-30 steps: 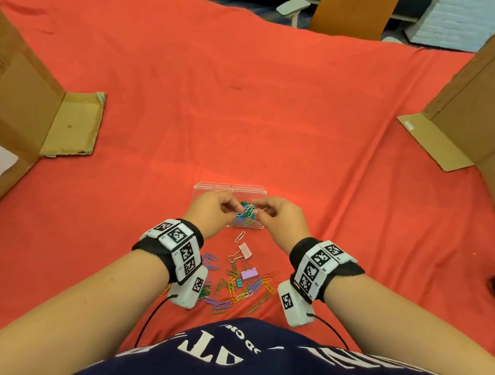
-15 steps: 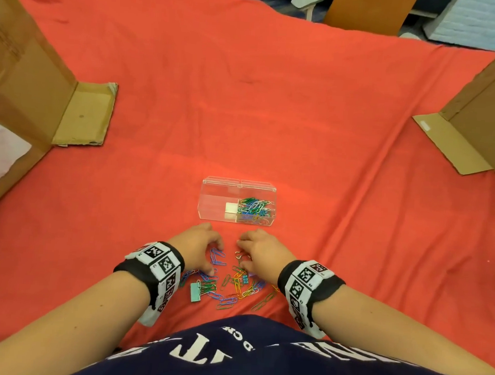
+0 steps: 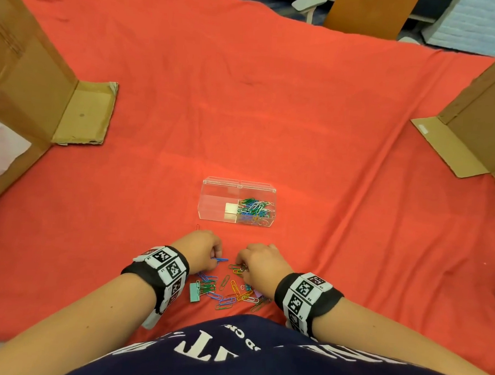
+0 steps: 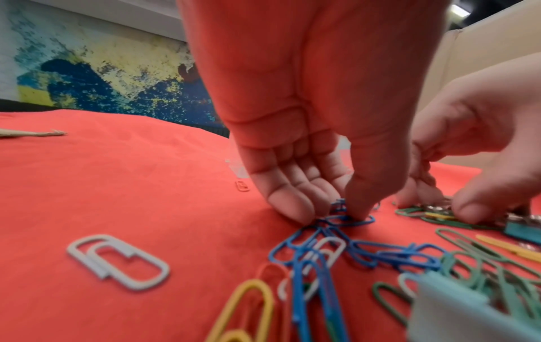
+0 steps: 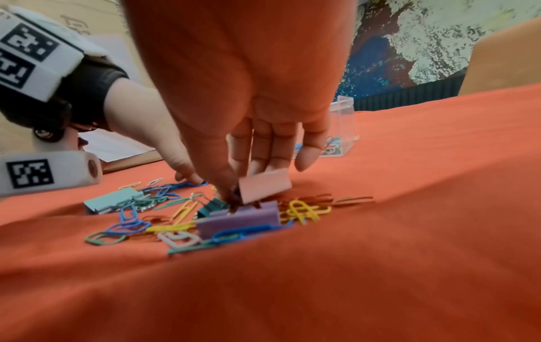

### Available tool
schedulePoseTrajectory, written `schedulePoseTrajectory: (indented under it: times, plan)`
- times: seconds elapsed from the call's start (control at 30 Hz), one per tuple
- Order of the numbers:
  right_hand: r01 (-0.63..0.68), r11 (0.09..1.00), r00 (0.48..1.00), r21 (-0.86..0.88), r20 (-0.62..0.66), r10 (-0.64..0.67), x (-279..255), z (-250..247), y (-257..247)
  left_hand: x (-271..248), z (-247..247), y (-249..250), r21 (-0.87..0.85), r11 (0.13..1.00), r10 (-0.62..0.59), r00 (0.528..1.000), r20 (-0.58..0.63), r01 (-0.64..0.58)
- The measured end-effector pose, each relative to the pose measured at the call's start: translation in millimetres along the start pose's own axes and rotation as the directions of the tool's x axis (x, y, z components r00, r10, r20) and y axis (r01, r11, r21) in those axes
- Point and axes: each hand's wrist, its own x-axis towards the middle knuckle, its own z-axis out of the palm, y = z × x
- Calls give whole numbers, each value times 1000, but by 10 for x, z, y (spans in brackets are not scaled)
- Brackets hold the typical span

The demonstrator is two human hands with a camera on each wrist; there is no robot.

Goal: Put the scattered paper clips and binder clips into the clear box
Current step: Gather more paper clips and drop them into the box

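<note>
The clear box (image 3: 211, 202) lies open on the red cloth, with several coloured paper clips (image 3: 253, 210) in its right half. Nearer to me lies a scattered pile of paper clips (image 3: 229, 294) with a mint binder clip (image 3: 195, 292). My left hand (image 4: 331, 215) pinches blue paper clips (image 4: 351, 221) at the pile's far left edge. My right hand (image 5: 237, 192) pinches a pink binder clip (image 5: 265, 185), tilted just above a purple binder clip (image 5: 237, 222) and a teal one (image 5: 210, 208). In the head view both hands (image 3: 205, 251) (image 3: 259, 262) sit side by side over the pile.
Cardboard walls stand at the left (image 3: 31, 75) and right (image 3: 488, 114), each with a flap (image 3: 86, 115) flat on the cloth. A lone red paper clip (image 3: 197, 227) lies near the box's front left corner. A white paper clip (image 4: 117, 261) lies left of the pile.
Both hands have drawn back from over the box to the pile near me. They now pinch clips: the left blue paper clips, the right a pink binder clip.
</note>
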Motion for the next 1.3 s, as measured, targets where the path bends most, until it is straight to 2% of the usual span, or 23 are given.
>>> schedulePoseTrajectory:
  times: [0.27, 0.43, 0.53, 0.6, 0.7, 0.77, 0.87, 0.93, 1.17, 1.3]
  plan:
    - [-27, 999, 995, 35, 94, 23, 51, -47, -100, -23, -45, 74, 32, 999, -3, 1000, 16, 2]
    - [-19, 998, 999, -56, 29, 20, 26, -63, -87, 0, -74, 102, -33, 999, 15, 1000, -12, -16]
    - [-66, 988, 996, 140, -48, 74, 14, -139, -15, 34, -129, 176, -111, 992, 43, 996, -78, -52]
    - [-110, 932, 979, 346, -126, 162, 0, -216, 52, 62, -194, 235, -167, 983, 52, 988, -147, -77]
    - [-116, 748, 936, 653, -180, 302, -7, -352, 134, 123, -315, 323, -245, 964, 32, 963, -268, -100]
    - [-109, 642, 915, 759, -175, 363, -2, -468, 155, 183, -392, 376, -288, 951, 4, 938, -347, -110]
    - [-113, 661, 877, 742, -238, 417, 72, -542, 247, 285, -485, 432, -331, 939, -51, 912, -407, -95]
    - [-149, 666, 866, 731, -230, 445, 114, -572, 298, 347, -522, 450, -357, 930, -75, 910, -407, -82]
    - [-127, 584, 792, 802, -272, 546, 246, -734, 405, 508, -589, 470, -392, 919, -122, 908, -402, -50]
    - [-157, 556, 788, 816, -235, 568, 332, -759, 420, 542, -587, 479, -410, 911, -131, 914, -384, -42]
